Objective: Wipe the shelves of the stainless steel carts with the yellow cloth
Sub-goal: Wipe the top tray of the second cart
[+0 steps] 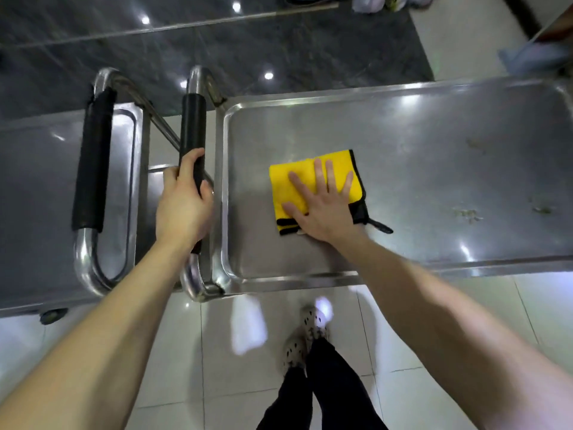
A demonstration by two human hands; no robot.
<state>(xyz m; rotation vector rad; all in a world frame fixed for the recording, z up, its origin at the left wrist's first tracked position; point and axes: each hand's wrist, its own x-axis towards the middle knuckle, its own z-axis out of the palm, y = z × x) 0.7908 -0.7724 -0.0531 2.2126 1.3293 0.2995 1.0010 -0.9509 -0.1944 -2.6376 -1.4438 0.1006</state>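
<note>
A folded yellow cloth [294, 181] with black trim lies on the top shelf [434, 169] of the right stainless steel cart, toward its left end. My right hand [322, 206] rests flat on the cloth, fingers spread, pressing it to the steel. My left hand [183, 206] is wrapped around the black-padded handle [192, 125] of that cart. A second steel cart [37, 187] stands to the left, with its own padded handle [93, 162] facing the first.
Dirty specks [468, 212] mark the shelf's right part. The raised rim [297, 279] runs along its near edge. My feet [307, 333] stand on white tiles just below the cart. Dark glossy flooring lies beyond both carts, with bags [372, 3] at the top.
</note>
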